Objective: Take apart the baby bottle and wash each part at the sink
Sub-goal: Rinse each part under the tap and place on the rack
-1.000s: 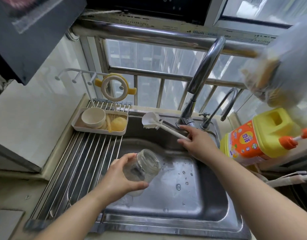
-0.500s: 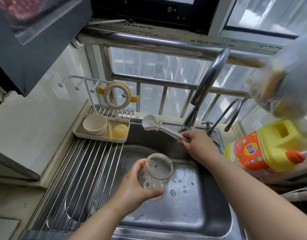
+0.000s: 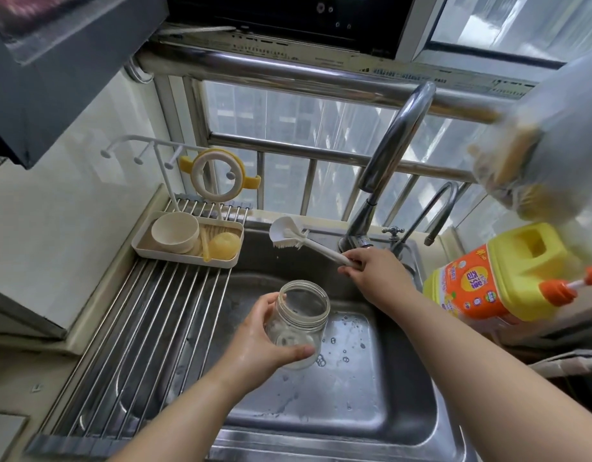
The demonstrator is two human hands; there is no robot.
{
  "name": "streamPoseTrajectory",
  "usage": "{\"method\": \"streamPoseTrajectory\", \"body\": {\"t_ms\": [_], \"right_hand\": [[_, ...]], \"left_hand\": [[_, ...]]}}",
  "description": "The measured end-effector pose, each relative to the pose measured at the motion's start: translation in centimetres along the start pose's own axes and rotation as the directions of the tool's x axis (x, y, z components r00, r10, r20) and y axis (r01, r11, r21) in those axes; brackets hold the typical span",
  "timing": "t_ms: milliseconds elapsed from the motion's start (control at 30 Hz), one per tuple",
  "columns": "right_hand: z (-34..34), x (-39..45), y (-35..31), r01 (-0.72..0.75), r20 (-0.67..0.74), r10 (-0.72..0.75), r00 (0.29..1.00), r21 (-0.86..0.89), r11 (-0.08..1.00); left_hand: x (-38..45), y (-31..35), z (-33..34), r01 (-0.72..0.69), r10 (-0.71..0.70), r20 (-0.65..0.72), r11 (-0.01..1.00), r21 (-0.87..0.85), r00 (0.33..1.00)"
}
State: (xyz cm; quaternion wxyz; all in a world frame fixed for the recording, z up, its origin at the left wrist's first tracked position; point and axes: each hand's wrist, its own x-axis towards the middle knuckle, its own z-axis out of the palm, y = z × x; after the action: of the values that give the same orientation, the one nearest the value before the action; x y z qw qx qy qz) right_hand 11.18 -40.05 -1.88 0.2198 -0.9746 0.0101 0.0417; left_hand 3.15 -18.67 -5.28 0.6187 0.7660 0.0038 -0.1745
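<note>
My left hand (image 3: 254,341) grips the clear bottle body (image 3: 298,320) over the steel sink (image 3: 371,405), its open mouth tilted up and away from me. My right hand (image 3: 371,271) holds the handle end of a white bottle brush (image 3: 289,235), whose head points left, above the sink's back edge. A cream tray (image 3: 148,248) on the drying rack holds a cream cap (image 3: 174,232) and a yellowish teat (image 3: 225,245). The bottle's ring with yellow handles (image 3: 218,176) hangs on the white peg stand.
A roll-up steel drying rack (image 3: 131,328) covers the sink's left part. The tall tap (image 3: 394,148) and a smaller tap (image 3: 438,208) rise behind my right hand. A yellow and orange detergent jug (image 3: 508,275) stands at the right. Water drops lie in the basin.
The bottle has been turned more upright, its mouth now facing up. My right hand has lifted the brush slightly off the sink's back edge.
</note>
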Motion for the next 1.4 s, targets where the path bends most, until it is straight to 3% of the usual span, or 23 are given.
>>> {"method": "streamPoseTrajectory", "body": {"t_ms": [767,1100,1400], "right_hand": [[-0.1,0.1,-0.1,-0.029,0.022,0.029,0.999,0.000,1.000],[-1.3,-1.2,-0.6,-0.081,0.032,0.078,0.996,0.085,0.993],[-8.5,-9.3,1.2,-0.061,0.152,0.071,0.986,-0.070,0.996]], "left_hand": [[0.5,-0.6,-0.3,-0.003,0.002,0.017,1.000,0.028,1.000],[0.0,-1.0,-0.6,-0.007,0.006,0.020,0.999,0.049,1.000],[-0.1,-2.8,-2.2,0.049,-0.044,-0.024,0.958,0.283,0.999]]}}
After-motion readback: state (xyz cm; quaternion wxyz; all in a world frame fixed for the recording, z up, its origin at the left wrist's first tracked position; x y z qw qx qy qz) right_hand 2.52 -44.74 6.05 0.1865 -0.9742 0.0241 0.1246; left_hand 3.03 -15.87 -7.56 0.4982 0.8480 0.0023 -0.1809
